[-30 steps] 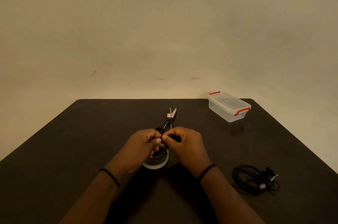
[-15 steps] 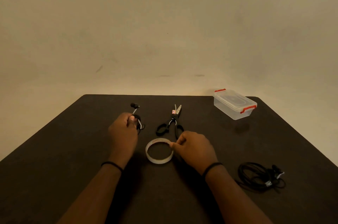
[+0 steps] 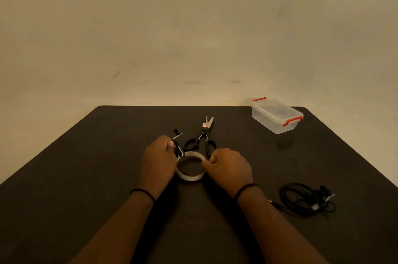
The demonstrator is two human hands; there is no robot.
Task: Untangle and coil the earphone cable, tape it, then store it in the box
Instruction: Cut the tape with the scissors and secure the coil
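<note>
Dark table [image 3: 107,177]: lidded box [image 3: 276,117]; left hand [image 3: 158,159] grips earphone [image 3: 177,141], right hand [image 3: 229,168] pinches tape roll [image 3: 189,176].

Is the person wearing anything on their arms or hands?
Yes. Each wrist has a thin black band: one by the left hand and one by the right hand. The forearms are bare, with no sleeves, gloves or rings showing.

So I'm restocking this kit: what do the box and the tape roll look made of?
The box looks like clear, glossy plastic: the dark table shows through its walls, and its clips are red. The tape roll looks like translucent, whitish plastic tape, though its exact type is hard to tell in this dim light.
</note>
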